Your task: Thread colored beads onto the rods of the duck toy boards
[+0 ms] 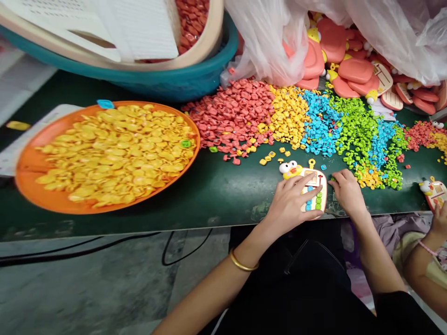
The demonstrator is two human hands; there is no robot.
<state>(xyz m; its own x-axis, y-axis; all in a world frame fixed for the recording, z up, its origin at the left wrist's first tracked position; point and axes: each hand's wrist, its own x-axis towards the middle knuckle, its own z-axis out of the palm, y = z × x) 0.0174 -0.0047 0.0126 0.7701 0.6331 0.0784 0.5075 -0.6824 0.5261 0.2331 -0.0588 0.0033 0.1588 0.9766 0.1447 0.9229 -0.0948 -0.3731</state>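
My left hand [288, 200] lies across a cream toy [324, 184] with a duck-like head, big white eyes and a yellow beak. Its fingers spread over the face and the thumb is at the lower edge, holding the toy on the table. Blue buttons [308, 196] and green buttons [318, 201] sit in rows on the toy; my fingers hide part of it. Just right of the toy, my right hand [347, 193] has its fingers pinched together, with a bit of a small green button [333, 179] showing at the tips.
Loose red [237, 116], yellow [288, 111], blue [321, 123] and green buttons [358, 123] lie heaped behind the hands. An orange tray [26, 163] of yellow pieces stands left, a teal basin [157, 81] behind. Red toy shells [359, 70] pile at back; another person's hand [440, 221] is far right.
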